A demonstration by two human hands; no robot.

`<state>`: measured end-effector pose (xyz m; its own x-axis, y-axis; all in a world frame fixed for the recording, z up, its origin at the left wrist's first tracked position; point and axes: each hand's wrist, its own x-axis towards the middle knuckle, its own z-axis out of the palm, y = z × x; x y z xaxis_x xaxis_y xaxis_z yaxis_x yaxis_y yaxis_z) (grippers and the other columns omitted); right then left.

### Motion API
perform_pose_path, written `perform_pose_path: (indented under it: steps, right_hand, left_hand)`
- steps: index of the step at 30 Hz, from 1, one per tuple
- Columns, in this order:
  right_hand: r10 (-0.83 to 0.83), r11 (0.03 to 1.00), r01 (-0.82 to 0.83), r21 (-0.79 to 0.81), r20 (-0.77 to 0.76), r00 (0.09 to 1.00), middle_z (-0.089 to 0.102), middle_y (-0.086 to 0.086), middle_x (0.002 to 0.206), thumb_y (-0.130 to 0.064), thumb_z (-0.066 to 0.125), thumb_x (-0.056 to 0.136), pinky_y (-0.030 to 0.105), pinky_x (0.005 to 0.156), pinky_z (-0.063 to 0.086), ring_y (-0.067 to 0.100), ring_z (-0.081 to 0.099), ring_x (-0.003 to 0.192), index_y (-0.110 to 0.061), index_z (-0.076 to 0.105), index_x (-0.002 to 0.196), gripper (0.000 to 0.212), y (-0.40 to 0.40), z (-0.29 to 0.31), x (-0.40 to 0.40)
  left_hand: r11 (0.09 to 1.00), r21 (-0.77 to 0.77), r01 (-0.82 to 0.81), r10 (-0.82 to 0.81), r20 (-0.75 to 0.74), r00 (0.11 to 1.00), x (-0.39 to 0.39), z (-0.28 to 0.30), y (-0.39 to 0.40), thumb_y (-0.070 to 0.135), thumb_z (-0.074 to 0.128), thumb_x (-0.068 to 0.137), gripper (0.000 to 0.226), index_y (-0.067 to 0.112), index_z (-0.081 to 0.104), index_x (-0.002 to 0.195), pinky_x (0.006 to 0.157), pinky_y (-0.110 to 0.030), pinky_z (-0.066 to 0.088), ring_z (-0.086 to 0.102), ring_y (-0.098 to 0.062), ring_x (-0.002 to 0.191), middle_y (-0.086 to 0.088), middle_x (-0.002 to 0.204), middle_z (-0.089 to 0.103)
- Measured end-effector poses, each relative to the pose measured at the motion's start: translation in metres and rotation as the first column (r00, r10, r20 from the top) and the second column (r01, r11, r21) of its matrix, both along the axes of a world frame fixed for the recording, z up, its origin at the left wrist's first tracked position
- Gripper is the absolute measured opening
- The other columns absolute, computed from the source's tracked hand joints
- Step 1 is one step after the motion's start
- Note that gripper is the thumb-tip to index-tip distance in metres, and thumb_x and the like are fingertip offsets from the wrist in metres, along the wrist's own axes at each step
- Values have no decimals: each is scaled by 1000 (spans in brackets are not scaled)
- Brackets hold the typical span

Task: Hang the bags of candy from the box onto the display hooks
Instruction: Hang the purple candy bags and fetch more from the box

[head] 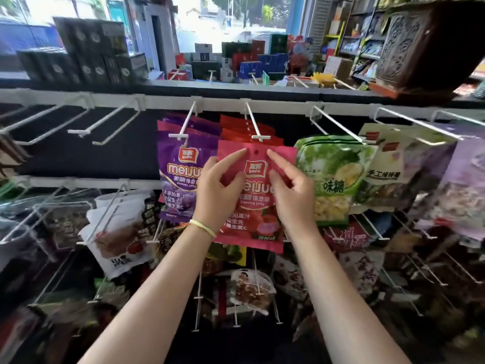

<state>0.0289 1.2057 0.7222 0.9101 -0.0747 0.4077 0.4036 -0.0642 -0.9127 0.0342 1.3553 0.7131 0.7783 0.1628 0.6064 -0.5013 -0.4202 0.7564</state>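
A pink-red bag of gummy candy (256, 206) is held up in front of the rack by both my hands. My left hand (219, 189) pinches its upper left part, forefinger stretched toward the punched hole near the bag's top edge. My right hand (290, 190) pinches the upper right part the same way. The hole sits just below the tip of a white display hook (254, 124), on which several matching red bags (236, 132) hang. Purple bags (178, 177) of the same brand hang on the hook to the left. The box is not in view.
Green durian-candy bags (333, 177) hang on the hook to the right, with pale bags (383, 164) beyond them. Bare white hooks (105, 122) stick out at the upper left. Lower rows hold more snack packets (118, 240). Dark boxes (89, 51) stand on the shelf above.
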Motion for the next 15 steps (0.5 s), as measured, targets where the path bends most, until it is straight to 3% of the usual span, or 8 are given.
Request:
perform_pose_path:
  steps: [2, 6, 8, 11, 15]
  right_hand:
    - [-7, 999, 8, -33, 25, 1000, 67, -5, 129, -16, 55, 103, 42, 91, 60, 12, 66, 116, -25, 64, 134, 34, -2, 2, 2]
    - [-50, 974, 80, -211, 147, 988, 65, -6, 132, -12, 56, 101, 33, 101, 54, 4, 60, 122, -20, 63, 135, 35, 2, 7, 6]
    - [-69, 968, 106, -229, 165, 984, 65, -7, 131, -11, 56, 101, 30, 103, 52, 1, 59, 122, -20, 64, 134, 35, 2, 6, 8]
    - [-79, 980, 99, -172, 122, 989, 66, -7, 129, -12, 56, 101, 35, 98, 56, 5, 62, 118, -22, 64, 134, 36, 0, 2, 9]
    - [-77, 973, 103, -206, 133, 988, 65, -6, 131, -12, 56, 101, 32, 102, 53, 3, 60, 121, -21, 63, 135, 36, 1, 2, 8]
  left_hand:
    - [1000, -2, -4, 4, 4, 1000, -2, 3, -2, 9, 65, 95, 44, 23, 62, 136, 74, -25, 56, 59, -18, 84, -1, 101, 57]
    - [999, -3, -50, 50, -21, 999, -3, 6, -1, 7, 62, 96, 43, 20, 62, 137, 74, -10, 51, 58, -9, 89, -2, 108, 56]
    - [999, 7, -46, 46, -28, 999, -3, 7, -3, 6, 62, 96, 43, 20, 61, 137, 75, -13, 54, 59, -12, 91, -4, 108, 56]
    - [999, 36, -30, 30, -21, 999, -3, 9, -5, 6, 62, 96, 43, 24, 61, 136, 79, -20, 57, 60, -17, 93, -4, 107, 55]
    - [997, 47, -59, 59, -8, 998, -4, 9, -3, 4, 62, 96, 43, 21, 62, 135, 77, -12, 53, 55, -6, 88, -8, 106, 55]
